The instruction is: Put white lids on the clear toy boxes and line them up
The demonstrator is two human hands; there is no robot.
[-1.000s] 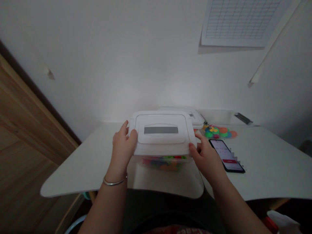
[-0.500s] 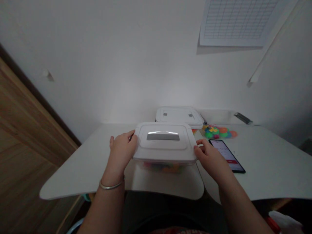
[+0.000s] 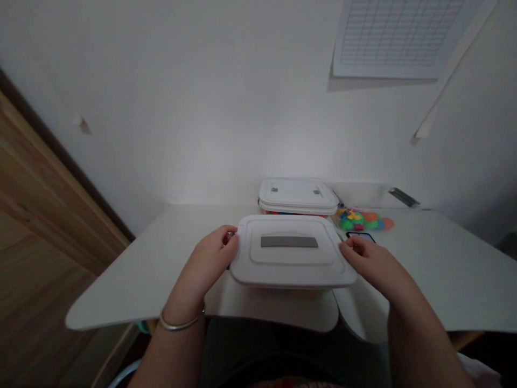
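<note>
Table (image 3: 141, 280): white, back edge along wall (image 3: 202, 118).
Paper (image 3: 391, 43): gridded, above rear right corner.
Left hand (image 3: 210, 260), right hand (image 3: 376, 267): fingers gripping lidded box (image 3: 291, 256) near front edge.

The front box (image 3: 294, 258) is before the rear box (image 3: 299, 194), left of a phone (image 3: 361, 236).

A slim silver bangle (image 3: 180, 326) circles the left wrist (image 3: 184, 307). The left hand (image 3: 210, 256), right hand (image 3: 375, 264) and forearms (image 3: 420, 334) are bare. Lowest down, a sliver of reddish clothing (image 3: 297, 383) bears pale, blurred marks.
</note>
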